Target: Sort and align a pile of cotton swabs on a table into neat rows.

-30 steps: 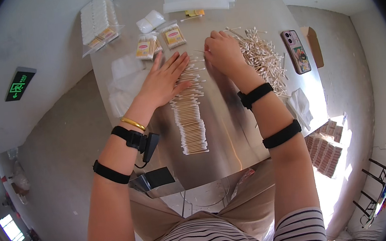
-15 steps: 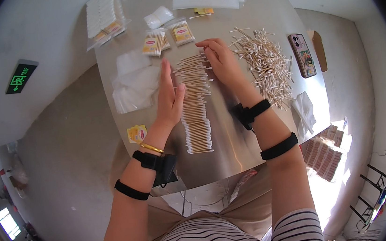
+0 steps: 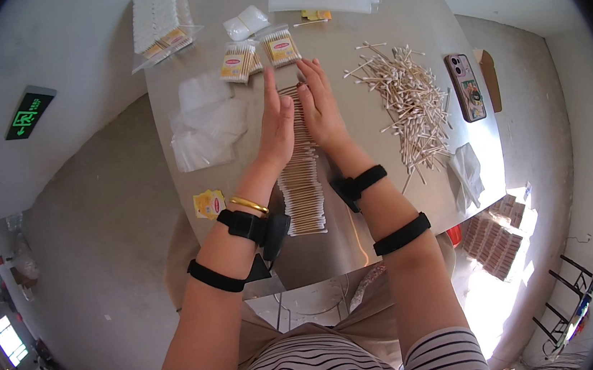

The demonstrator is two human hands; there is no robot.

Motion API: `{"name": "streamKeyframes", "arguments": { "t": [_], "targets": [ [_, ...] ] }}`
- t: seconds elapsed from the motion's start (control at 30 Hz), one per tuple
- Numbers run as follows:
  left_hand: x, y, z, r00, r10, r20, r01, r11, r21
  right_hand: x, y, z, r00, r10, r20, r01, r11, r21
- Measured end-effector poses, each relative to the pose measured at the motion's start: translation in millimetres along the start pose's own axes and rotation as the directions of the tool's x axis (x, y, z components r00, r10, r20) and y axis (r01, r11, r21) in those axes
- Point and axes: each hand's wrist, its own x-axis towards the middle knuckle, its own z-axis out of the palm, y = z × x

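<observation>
premises appear to be a small packing workshop, not a home. a bare metal table (image 3: 381, 24) stands on a plain concrete floor (image 3: 104, 277). on the table: a loose heap of cotton swabs (image 3: 407, 105) at right, filled swab packets (image 3: 254, 56) at the far side, empty clear bags (image 3: 207, 126) at left. a green exit sign (image 3: 30, 112) sits far left. stacked packed goods (image 3: 494, 240) lie on the floor at near right.
</observation>
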Motion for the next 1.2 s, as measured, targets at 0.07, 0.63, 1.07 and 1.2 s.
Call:
{"name": "streamKeyframes", "arguments": {
  "t": [0.07,0.63,1.07,1.2],
  "targets": [
    [-8,0,-10,1.000,-0.004,0.003,0.004,1.000,-0.015,-2,0,-14,0.997,-0.046,0.063,0.056,0.986,-0.157],
    [-87,30,-52,0.988,0.022,0.151,-0.055,0.975,0.215,-21,-7,-5,0.914,0.066,0.400,0.280,0.611,-0.741],
    [-70,17,-5,0.990,0.038,0.136,-0.061,0.985,0.163,-70,-19,-10,0.985,0.057,0.166,-0.056,0.998,-0.013],
    [-72,14,-14,0.994,0.079,0.075,-0.089,0.985,0.147,-72,-21,-12,0.988,0.122,0.099,-0.138,0.973,0.183]
  ]
}}
